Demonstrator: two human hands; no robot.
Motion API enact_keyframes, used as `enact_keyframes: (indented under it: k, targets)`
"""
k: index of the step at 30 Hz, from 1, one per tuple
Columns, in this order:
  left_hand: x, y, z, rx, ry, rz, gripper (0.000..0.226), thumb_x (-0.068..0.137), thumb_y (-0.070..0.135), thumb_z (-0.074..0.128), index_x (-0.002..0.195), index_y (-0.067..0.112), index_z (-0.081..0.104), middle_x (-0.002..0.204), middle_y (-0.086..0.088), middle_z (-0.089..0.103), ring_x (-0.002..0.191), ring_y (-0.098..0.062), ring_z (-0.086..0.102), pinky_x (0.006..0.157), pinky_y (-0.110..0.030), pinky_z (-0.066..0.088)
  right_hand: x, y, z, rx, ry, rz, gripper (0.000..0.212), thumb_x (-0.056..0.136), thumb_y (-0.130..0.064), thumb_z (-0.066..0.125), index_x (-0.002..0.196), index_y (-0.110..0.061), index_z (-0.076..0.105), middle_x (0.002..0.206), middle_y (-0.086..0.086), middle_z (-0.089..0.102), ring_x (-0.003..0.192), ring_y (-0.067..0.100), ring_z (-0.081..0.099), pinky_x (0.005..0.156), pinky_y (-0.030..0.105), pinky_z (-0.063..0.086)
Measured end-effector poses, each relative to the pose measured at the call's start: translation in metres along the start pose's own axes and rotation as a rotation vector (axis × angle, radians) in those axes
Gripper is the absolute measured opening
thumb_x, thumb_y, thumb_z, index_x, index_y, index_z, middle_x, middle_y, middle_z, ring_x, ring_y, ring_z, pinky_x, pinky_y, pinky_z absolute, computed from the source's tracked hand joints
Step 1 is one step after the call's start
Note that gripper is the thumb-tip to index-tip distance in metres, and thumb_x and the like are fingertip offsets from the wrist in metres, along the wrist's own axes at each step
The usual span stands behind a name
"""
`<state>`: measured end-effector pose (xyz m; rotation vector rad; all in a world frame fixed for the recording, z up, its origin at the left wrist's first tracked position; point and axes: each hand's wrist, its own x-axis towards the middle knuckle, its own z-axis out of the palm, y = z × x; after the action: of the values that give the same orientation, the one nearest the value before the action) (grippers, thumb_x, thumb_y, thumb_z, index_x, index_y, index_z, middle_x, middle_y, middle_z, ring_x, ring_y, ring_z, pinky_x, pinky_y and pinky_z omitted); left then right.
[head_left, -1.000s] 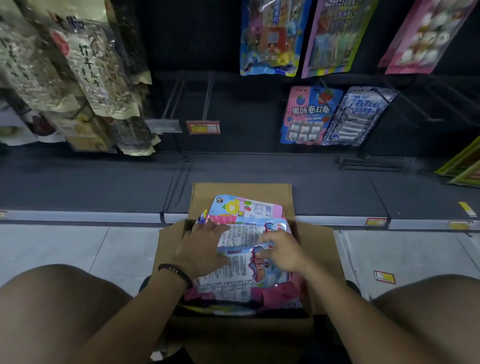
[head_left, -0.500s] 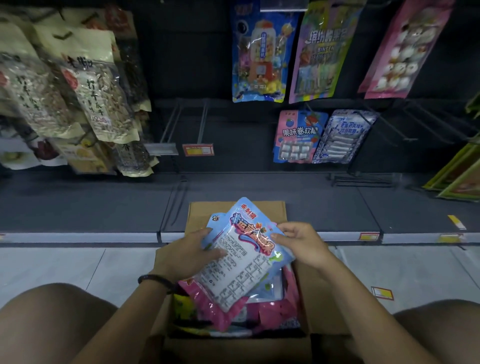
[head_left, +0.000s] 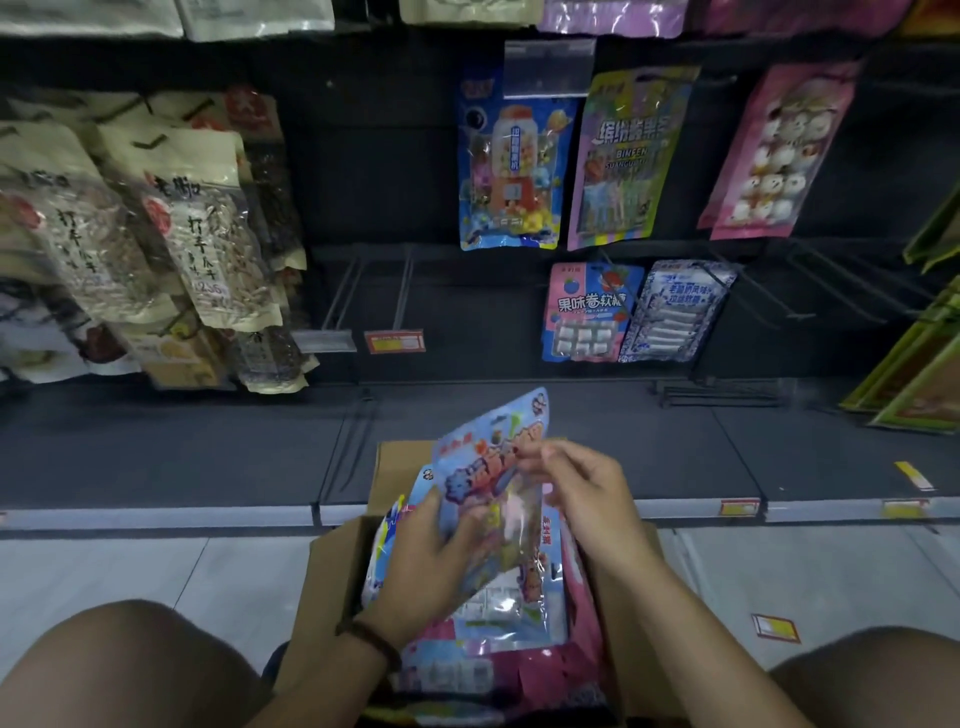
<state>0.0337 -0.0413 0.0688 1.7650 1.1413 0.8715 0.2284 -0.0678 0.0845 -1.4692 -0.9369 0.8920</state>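
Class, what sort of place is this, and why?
Probably a shop aisle: snack packets hang on hooks, price tags line the shelf edge, and the left hand and right hand hold a candy packet over a cardboard box.

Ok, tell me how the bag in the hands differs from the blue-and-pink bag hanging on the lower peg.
The held bag is tilted, gripped by the left hand and pinched by the right hand above the cardboard box; the hanging bag hangs upright on the display wall. The held bag is mostly pale blue; the hanging bag is pink on top, blue below, with white pieces showing. Both are flat printed plastic snack bags.
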Motion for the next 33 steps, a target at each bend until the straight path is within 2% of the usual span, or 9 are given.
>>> enact_keyframes:
  k: [3, 6, 9, 12, 16, 18, 23, 28, 33]
  targets:
    - [0.002, 0.015, -0.015, -0.089, -0.099, -0.093, 0.024, 0.106, 0.022, 0.061, 0.119, 0.042, 0.056, 0.103, 0.023, 0.071, 0.085, 0.025, 0.065, 0.068, 0.001, 0.046, 0.001, 0.006, -0.016, -0.4, -0.014, -0.209, 0.048, 0.098, -0.028, 0.075, 0.14, -0.047, 0.061, 0.129, -0.02, 0.054, 0.117, -0.015, 0.053, 0.096, 0.006, 0.041]
    - [0.012, 0.011, -0.023, -0.258, -0.16, -0.149, 0.027, 0.106, 0.022, 0.061, 0.132, 0.03, 0.06, 0.118, 0.007, 0.078, 0.101, 0.001, 0.075, 0.075, -0.01, 0.057, 0.0, 0.005, -0.021, -0.281, -0.147, -0.206, 0.072, 0.096, -0.022, 0.078, 0.15, -0.057, 0.046, 0.147, -0.029, 0.047, 0.137, -0.017, 0.041, 0.116, 0.024, 0.039]
    - [0.019, 0.014, -0.029, -0.345, -0.205, -0.163, 0.032, 0.105, 0.022, 0.061, 0.137, 0.021, 0.06, 0.129, -0.002, 0.076, 0.117, -0.024, 0.074, 0.089, -0.034, 0.063, -0.006, -0.007, -0.02, -0.147, -0.136, -0.198, 0.075, 0.096, -0.011, 0.076, 0.149, -0.056, 0.048, 0.155, -0.033, 0.047, 0.146, -0.004, 0.042, 0.12, 0.041, 0.045]
    - [0.024, 0.031, -0.031, -0.359, -0.182, -0.098, 0.036, 0.107, 0.018, 0.059, 0.142, 0.024, 0.056, 0.134, -0.001, 0.073, 0.12, -0.022, 0.073, 0.092, -0.034, 0.062, -0.012, -0.027, -0.028, -0.109, -0.038, -0.19, 0.075, 0.096, -0.008, 0.076, 0.145, -0.06, 0.051, 0.153, -0.035, 0.047, 0.144, -0.003, 0.046, 0.117, 0.043, 0.048]
    - [0.036, 0.076, -0.029, -0.36, -0.014, 0.063, 0.087, 0.102, 0.012, 0.067, 0.163, 0.048, 0.017, 0.135, 0.006, 0.072, 0.123, -0.015, 0.071, 0.095, -0.033, 0.06, -0.013, -0.065, -0.048, -0.146, 0.003, -0.26, 0.076, 0.096, -0.013, 0.078, 0.144, -0.062, 0.049, 0.158, -0.031, 0.043, 0.145, -0.006, 0.04, 0.117, 0.039, 0.047]
    - [0.044, 0.103, -0.03, -0.325, -0.022, 0.159, 0.095, 0.101, 0.016, 0.068, 0.161, 0.059, 0.008, 0.136, 0.009, 0.071, 0.126, -0.014, 0.069, 0.1, -0.036, 0.057, -0.01, -0.092, -0.062, -0.208, 0.012, -0.297, 0.077, 0.096, -0.015, 0.078, 0.146, -0.064, 0.045, 0.158, -0.035, 0.04, 0.146, -0.007, 0.035, 0.12, 0.04, 0.043]
    - [0.083, 0.187, -0.037, -0.223, -0.091, 0.327, 0.071, 0.097, 0.015, 0.072, 0.149, 0.057, 0.047, 0.151, 0.014, 0.058, 0.134, -0.012, 0.062, 0.105, -0.042, 0.058, 0.012, -0.17, -0.107, -0.361, 0.109, -0.477, 0.064, 0.102, -0.028, 0.07, 0.153, -0.054, 0.042, 0.155, -0.026, 0.046, 0.145, -0.005, 0.038, 0.123, 0.039, 0.037]
    - [0.132, 0.273, -0.036, -0.061, -0.079, 0.491, 0.074, 0.095, 0.017, 0.077, 0.156, 0.043, 0.046, 0.144, 0.019, 0.062, 0.125, -0.003, 0.066, 0.098, -0.035, 0.062, 0.035, -0.245, -0.149, -0.515, 0.185, -0.567, 0.073, 0.101, -0.034, 0.07, 0.16, -0.049, 0.03, 0.142, -0.011, 0.042, 0.114, -0.031, 0.037, 0.091, 0.005, 0.035]
    - [0.178, 0.357, -0.029, 0.038, -0.123, 0.622, 0.078, 0.096, 0.023, 0.076, 0.159, 0.047, 0.037, 0.16, 0.018, 0.048, 0.144, -0.011, 0.052, 0.113, -0.04, 0.052, 0.058, -0.316, -0.189, -0.489, 0.289, -0.609, 0.076, 0.096, -0.039, 0.075, 0.157, -0.055, 0.032, 0.152, -0.011, 0.034, 0.133, 0.005, 0.039, 0.106, 0.03, 0.036]
